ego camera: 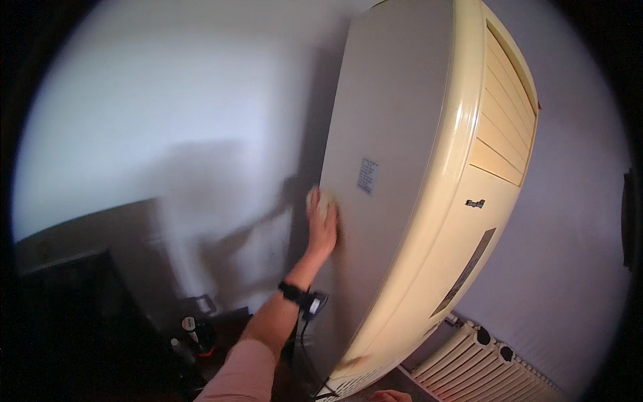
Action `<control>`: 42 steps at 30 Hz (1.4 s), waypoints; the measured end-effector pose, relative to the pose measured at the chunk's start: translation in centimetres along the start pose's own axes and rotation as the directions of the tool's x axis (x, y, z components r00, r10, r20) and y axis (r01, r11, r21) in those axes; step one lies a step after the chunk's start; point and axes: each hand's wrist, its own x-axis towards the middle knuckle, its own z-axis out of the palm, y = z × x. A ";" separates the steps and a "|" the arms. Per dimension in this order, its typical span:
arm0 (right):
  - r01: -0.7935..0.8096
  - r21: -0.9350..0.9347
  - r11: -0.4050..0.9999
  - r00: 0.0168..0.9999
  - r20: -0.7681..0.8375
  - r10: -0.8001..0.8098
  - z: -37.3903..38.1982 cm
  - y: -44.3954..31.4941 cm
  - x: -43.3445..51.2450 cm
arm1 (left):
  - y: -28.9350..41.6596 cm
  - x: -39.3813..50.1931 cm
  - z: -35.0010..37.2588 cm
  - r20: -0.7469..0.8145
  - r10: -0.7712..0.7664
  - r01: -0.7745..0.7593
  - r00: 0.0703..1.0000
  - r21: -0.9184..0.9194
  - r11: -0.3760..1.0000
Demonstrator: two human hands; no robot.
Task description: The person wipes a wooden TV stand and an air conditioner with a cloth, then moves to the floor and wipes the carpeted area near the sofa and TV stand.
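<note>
A tall cream floor-standing air conditioner (442, 241) stands before me, leaning across the view by the fisheye lens. My left hand (323, 226) reaches up to its grey side panel (387, 100), close to the rear edge. Beneath its fingers is a pale pad, perhaps a sponge or folded cloth (327, 199), pressed on the panel; the hand is slightly blurred. A printed label (368, 176) is stuck on the panel above and right of the fingers. Only a sliver of my right hand (391, 396) shows at the bottom edge, under the unit's lower grille, so its grip is hidden.
A cream radiator (472, 362) runs along the wall at lower right. At lower left are a large dark screen-like panel (85, 321) and small items, including a round-topped container (189, 324). A black device with a cable (314, 304) is strapped to my left wrist.
</note>
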 end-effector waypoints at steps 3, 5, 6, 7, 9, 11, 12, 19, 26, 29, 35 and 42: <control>0.070 -0.104 0.992 0.992 -0.095 -0.080 0.3 0.5 -0.2 | 7.4 13.3 0.9 -0.075 0.344 -0.347 0.936 -0.032 0.937; -0.031 -0.027 0.999 0.992 -0.121 0.027 0.4 0.8 -0.4 | 13.1 21.6 1.4 -0.091 0.321 -0.332 0.943 -0.164 0.929; -0.081 0.013 0.997 0.988 -0.133 0.082 0.5 0.8 -0.5 | 15.4 24.7 1.5 -0.106 0.340 -0.356 0.935 -0.259 0.898; -0.055 0.061 0.997 0.988 -0.140 0.063 0.6 0.9 -0.6 | 17.2 27.1 1.5 -0.078 0.318 -0.328 0.945 -0.203 0.923; -0.021 0.162 0.987 0.987 -0.154 0.046 0.9 1.0 -1.2 | 18.9 29.7 1.7 -0.056 0.331 -0.335 0.942 -0.131 0.933; 0.030 0.003 1.000 0.986 -0.165 -0.030 1.1 1.3 -2.0 | 17.3 28.6 1.5 -0.049 0.318 -0.322 0.947 -0.108 0.941; 0.047 -0.078 0.996 0.985 -0.162 -0.059 1.3 1.6 -2.4 | 15.7 27.4 1.2 -0.050 0.317 -0.320 0.947 -0.113 0.941; -0.223 -0.065 0.973 0.967 -0.138 0.212 1.7 3.1 -2.7 | -3.2 0.3 -1.0 0.126 -0.173 0.183 0.977 -0.079 0.980; -0.238 -0.188 0.953 0.970 -0.089 0.225 3.2 2.3 -2.8 | -10.6 -28.4 -5.3 0.462 -0.781 0.902 0.420 -0.115 0.417; -0.229 -0.216 0.949 0.974 -0.049 0.223 4.2 2.9 -2.7 | -10.7 -32.6 -5.4 0.370 -0.909 0.977 0.190 0.018 0.212; -0.268 -0.249 0.931 0.963 -0.097 0.251 4.5 2.9 -2.1 | -8.9 -27.8 -1.9 0.116 -0.427 0.423 0.897 0.054 0.904; -0.155 -0.412 0.898 0.977 -0.201 0.076 5.2 -2.7 1.5 | -14.6 -34.7 -1.1 -0.018 -0.857 0.844 0.515 -0.160 0.511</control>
